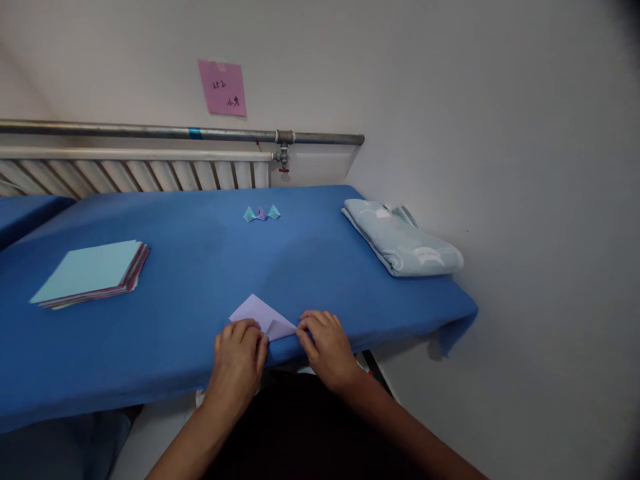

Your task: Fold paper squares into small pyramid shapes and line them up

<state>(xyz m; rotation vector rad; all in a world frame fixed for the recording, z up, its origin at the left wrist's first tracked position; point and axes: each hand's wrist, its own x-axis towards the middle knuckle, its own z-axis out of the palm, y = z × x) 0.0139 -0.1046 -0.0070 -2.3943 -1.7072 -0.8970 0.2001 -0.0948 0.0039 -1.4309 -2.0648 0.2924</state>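
Observation:
A sheet of light purple paper, partly folded, lies near the front edge of the blue-covered table. My left hand is closed on its lower left part, fingertips on the fold, hiding some of that edge. At the pointed right corner, my right hand pinches the paper between thumb and fingers. Beyond the hands, three small folded paper pieces, two teal and one purple, sit in a row.
A stack of coloured paper lies at the left, light blue on top. A folded pale blue cloth rests at the right against the wall. Behind the table are a radiator, a metal pipe and a pink note.

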